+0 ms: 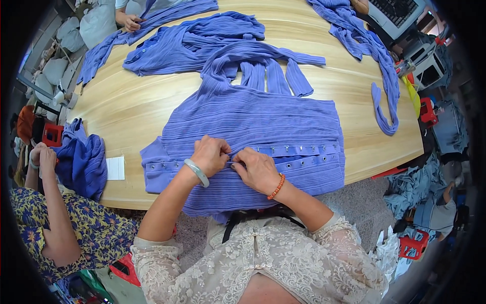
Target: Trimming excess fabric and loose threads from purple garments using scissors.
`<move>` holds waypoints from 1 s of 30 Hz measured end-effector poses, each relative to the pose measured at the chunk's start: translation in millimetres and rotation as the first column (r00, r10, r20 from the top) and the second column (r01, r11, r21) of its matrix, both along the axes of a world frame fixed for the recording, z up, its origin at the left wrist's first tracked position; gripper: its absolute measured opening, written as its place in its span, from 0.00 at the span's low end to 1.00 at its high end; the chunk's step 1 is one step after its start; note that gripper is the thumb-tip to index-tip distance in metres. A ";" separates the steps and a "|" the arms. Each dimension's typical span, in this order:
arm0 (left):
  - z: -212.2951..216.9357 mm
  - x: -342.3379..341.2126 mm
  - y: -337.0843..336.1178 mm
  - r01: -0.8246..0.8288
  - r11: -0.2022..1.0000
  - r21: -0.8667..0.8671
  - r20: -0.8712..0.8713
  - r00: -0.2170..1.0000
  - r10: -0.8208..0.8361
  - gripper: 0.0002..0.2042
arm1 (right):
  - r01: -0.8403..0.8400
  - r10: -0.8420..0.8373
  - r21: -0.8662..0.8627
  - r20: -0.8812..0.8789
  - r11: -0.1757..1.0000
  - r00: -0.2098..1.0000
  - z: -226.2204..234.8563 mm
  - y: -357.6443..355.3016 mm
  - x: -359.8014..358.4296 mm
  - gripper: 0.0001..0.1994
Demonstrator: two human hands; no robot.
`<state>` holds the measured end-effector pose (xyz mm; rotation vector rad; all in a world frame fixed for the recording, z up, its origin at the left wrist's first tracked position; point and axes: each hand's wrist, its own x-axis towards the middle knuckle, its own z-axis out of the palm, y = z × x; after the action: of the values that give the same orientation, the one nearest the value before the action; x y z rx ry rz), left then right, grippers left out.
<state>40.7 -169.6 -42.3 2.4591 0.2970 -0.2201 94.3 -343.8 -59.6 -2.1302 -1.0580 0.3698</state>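
A ribbed periwinkle-blue cardigan (253,119) lies spread on the table in front of me, its button placket running left to right. Along the placket sit several small metal-rimmed fasteners, with a gap in the front showing darker cloth at the right part. My left hand (211,154), with a pale bangle at the wrist, pinches the placket edge near its middle. Just beside it, my right hand (257,169), wearing an orange bead bracelet, has thumb and fingers pinched on the same placket. The fingertips nearly meet, and the fastener between them is hidden.
More blue ribbed garments (197,43) lie across the far side of the wooden table (126,109); another (372,45) trails down its right. At left, a person's hands (43,157) work beside a dark blue garment (83,162) and white paper (115,168). Another person's hand (131,23) rests far left.
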 end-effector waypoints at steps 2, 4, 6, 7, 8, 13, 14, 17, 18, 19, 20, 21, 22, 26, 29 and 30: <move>-1.2 -0.6 -0.9 0.030 0.998 0.060 0.077 0.996 -0.034 0.07 | 0.016 -0.016 0.013 -0.002 1.000 1.000 -0.9 0.9 -0.1 0.08; -3.4 0.5 0.8 0.029 0.999 0.029 0.064 0.997 -0.030 0.06 | 0.029 -0.029 0.022 -0.005 0.999 1.000 -2.8 2.7 0.1 0.08; -3.1 2.5 2.1 0.025 1.000 -0.004 0.048 0.999 -0.024 0.06 | 0.039 -0.039 0.030 -0.011 0.999 0.999 -4.0 3.8 0.9 0.08; -0.6 3.8 3.2 0.017 0.998 -0.067 0.004 1.000 -0.017 0.06 | 0.050 -0.050 0.039 -0.016 0.998 0.999 -4.3 4.5 1.6 0.08; 2.1 5.5 4.5 0.007 0.992 -0.130 -0.040 0.999 -0.012 0.06 | 0.061 -0.060 0.048 -0.022 0.997 0.998 -4.7 5.4 2.4 0.08; 3.6 14.5 11.0 0.009 0.975 -0.222 -0.145 0.989 -0.042 0.07 | 0.112 -0.121 -0.061 -0.168 0.992 0.978 1.8 10.4 10.8 0.10; 2.7 15.5 12.1 0.001 0.971 -0.238 -0.161 0.986 -0.040 0.07 | 0.103 -0.117 -0.081 -0.196 0.991 0.974 4.1 11.3 13.3 0.11; -1.4 15.1 14.8 0.000 0.967 -0.257 -0.161 0.986 -0.042 0.07 | 0.072 -0.107 -0.189 -0.179 0.979 0.978 12.0 15.9 16.3 0.10; -1.3 15.1 15.2 0.001 0.964 -0.266 -0.157 0.987 -0.044 0.07 | 0.057 -0.093 -0.234 -0.145 0.971 0.985 12.4 17.1 16.9 0.10; -1.2 15.2 15.4 0.003 0.964 -0.266 -0.159 0.986 -0.047 0.07 | 0.049 -0.087 -0.253 -0.141 0.966 0.986 11.8 17.7 17.4 0.09; -1.0 15.3 15.6 0.000 0.964 -0.266 -0.161 0.986 -0.044 0.06 | 0.051 -0.090 -0.253 -0.142 0.966 0.986 12.8 17.4 16.6 0.09; -1.3 15.4 15.3 -0.004 0.964 -0.266 -0.163 0.986 -0.041 0.06 | 0.050 -0.086 -0.271 -0.123 0.961 0.989 14.7 16.8 15.9 0.09; -1.5 15.3 15.1 -0.002 0.964 -0.266 -0.164 0.986 -0.043 0.06 | 0.049 -0.082 -0.290 -0.103 0.956 0.991 16.2 15.9 15.2 0.09; -1.4 11.5 10.1 -0.003 0.977 -0.214 -0.092 0.996 -0.017 0.06 | 0.085 -0.107 -0.283 -0.064 0.955 0.992 17.8 6.7 7.6 0.10; 2.3 9.5 8.2 0.002 0.992 -0.128 -0.065 0.998 -0.010 0.05 | 0.088 -0.104 -0.235 -0.058 0.968 0.993 9.3 -0.2 0.9 0.09; 4.3 9.0 8.8 -0.022 0.993 -0.114 -0.091 0.996 0.012 0.04 | 0.112 -0.110 -0.147 0.018 0.983 0.994 5.8 -2.0 -1.0 0.08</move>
<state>49.7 -160.8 -38.0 2.3360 0.3346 -0.3328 93.3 -345.8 -53.8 -2.3131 -0.9375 0.3953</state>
